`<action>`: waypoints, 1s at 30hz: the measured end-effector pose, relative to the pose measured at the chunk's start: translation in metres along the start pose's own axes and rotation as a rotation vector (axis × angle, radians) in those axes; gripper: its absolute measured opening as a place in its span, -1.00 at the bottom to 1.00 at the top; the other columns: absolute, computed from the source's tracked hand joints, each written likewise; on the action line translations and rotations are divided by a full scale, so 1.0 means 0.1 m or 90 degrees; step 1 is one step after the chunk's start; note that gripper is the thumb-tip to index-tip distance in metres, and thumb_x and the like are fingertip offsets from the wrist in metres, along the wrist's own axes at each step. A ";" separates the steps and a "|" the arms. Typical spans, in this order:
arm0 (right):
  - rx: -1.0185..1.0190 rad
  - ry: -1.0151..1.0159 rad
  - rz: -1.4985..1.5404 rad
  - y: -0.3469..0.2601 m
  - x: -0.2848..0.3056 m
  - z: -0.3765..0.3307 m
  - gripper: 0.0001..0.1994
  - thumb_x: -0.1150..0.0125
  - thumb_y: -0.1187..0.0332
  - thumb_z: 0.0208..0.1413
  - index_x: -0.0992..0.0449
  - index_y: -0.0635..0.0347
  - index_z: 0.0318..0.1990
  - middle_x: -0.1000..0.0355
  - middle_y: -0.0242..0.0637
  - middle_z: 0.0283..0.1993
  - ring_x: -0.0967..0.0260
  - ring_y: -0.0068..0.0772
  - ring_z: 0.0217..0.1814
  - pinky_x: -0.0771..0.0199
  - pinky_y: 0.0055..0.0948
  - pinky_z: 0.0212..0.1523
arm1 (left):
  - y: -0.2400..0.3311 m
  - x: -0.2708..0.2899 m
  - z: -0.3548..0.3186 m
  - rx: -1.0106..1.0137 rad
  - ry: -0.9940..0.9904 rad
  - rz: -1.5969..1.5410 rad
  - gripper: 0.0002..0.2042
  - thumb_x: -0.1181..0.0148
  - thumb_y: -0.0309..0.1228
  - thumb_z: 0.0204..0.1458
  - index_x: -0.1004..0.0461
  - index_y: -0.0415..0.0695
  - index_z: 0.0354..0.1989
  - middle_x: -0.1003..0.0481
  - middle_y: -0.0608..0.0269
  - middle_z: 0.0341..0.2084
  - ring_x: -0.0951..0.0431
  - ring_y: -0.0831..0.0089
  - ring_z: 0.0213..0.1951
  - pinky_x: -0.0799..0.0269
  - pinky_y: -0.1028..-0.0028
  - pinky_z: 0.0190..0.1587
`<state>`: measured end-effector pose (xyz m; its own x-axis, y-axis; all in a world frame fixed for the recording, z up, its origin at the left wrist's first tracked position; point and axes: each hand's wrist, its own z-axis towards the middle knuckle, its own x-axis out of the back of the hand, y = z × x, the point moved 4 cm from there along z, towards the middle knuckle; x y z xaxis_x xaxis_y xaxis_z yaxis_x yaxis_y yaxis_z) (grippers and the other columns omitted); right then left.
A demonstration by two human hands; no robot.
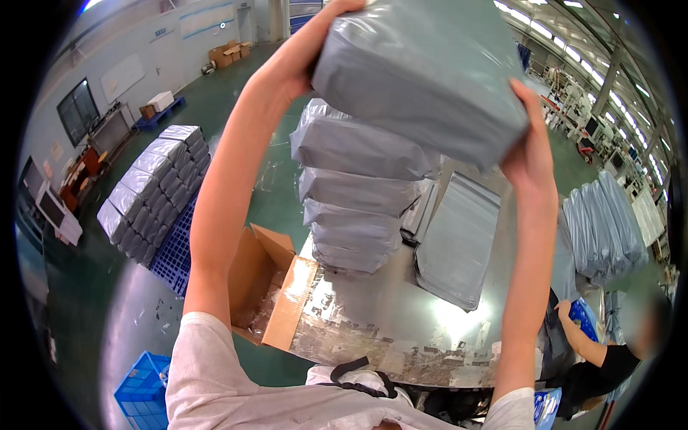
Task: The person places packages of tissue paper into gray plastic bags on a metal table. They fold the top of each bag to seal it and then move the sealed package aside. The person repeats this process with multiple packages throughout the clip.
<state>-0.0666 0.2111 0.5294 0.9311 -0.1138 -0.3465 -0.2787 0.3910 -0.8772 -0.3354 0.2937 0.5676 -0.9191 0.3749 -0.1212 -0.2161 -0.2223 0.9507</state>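
Observation:
A large grey plastic-wrapped package (423,79) is held up at the top of the view. My left hand (302,54) grips its left end, with the fingers curled over the upper corner. The right end rests in my right hand (530,147), its fingers partly hidden by the package. Just beneath stands a stack of similar grey packages (351,193) on the metal table (373,315). To the right of that stack lies a flat pile of grey plastic bags (459,244).
An opened cardboard box (287,301) sits at the table's left edge. Farther left, wrapped packages (158,179) fill a blue pallet (175,244). A blue crate (143,390) is at lower left. On the right, a co-worker (609,358) works beside upright grey packages (605,226).

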 end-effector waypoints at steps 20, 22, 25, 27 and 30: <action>0.133 -0.149 -0.169 0.71 -0.29 0.18 -0.20 0.41 -0.19 0.32 0.19 0.33 0.44 0.01 -0.04 0.48 0.12 -0.12 0.53 0.12 -0.25 0.46 | -1.73 1.19 0.50 -0.093 0.257 -0.169 -0.52 0.11 -0.28 0.28 -0.19 -0.26 0.31 -0.27 0.06 0.27 -0.31 0.19 0.25 -0.10 0.28 0.36; 0.097 -0.032 -0.262 0.89 0.30 -0.20 -0.15 0.23 -0.22 0.26 0.17 0.33 0.44 -0.04 0.03 0.45 0.04 -0.05 0.49 0.05 -0.31 0.43 | -2.04 1.08 0.19 -0.354 0.213 0.290 -0.56 0.14 -0.35 0.29 -0.20 -0.25 0.31 -0.25 0.04 0.27 -0.30 0.14 0.25 -0.17 0.28 0.32; 0.115 0.029 -0.550 1.59 1.29 -0.80 -0.26 -0.18 -0.08 0.08 -0.21 0.16 0.32 -0.46 -0.02 0.08 -0.38 -0.01 0.16 -0.33 -0.20 0.18 | -2.41 0.90 -0.76 -0.422 0.297 0.495 -0.62 0.19 -0.38 0.31 -0.28 -0.24 0.25 -0.33 -0.03 0.12 -0.37 0.10 0.17 -0.33 0.26 0.19; -0.010 0.070 -0.900 1.75 2.39 -1.65 -0.47 -0.17 0.07 0.13 -0.37 0.18 0.18 -0.45 -0.03 -0.01 -0.39 -0.02 0.07 -0.36 -0.07 0.08 | -3.28 1.09 -1.40 -0.286 0.361 0.478 -0.61 0.18 -0.29 0.35 -0.32 -0.31 0.18 -0.39 -0.03 0.03 -0.43 0.19 0.08 -0.35 0.27 0.16; -0.086 0.248 -1.329 1.88 4.92 -3.78 -0.74 -0.13 0.48 -0.15 -0.49 0.26 -0.22 -0.40 -0.06 -0.38 -0.38 0.03 -0.28 -0.44 -0.11 -0.23 | -4.33 0.40 -2.39 0.125 0.189 0.333 -0.73 0.06 -0.40 0.27 -0.36 -0.33 0.02 -0.44 0.05 -0.10 -0.44 0.29 -0.05 -0.35 0.35 0.06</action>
<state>0.2501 -0.1171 0.0681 -0.2640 -0.3274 0.9073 0.8143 -0.5798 0.0277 -0.3573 0.1894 0.0828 -0.9449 -0.0102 0.3271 0.3257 -0.1281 0.9367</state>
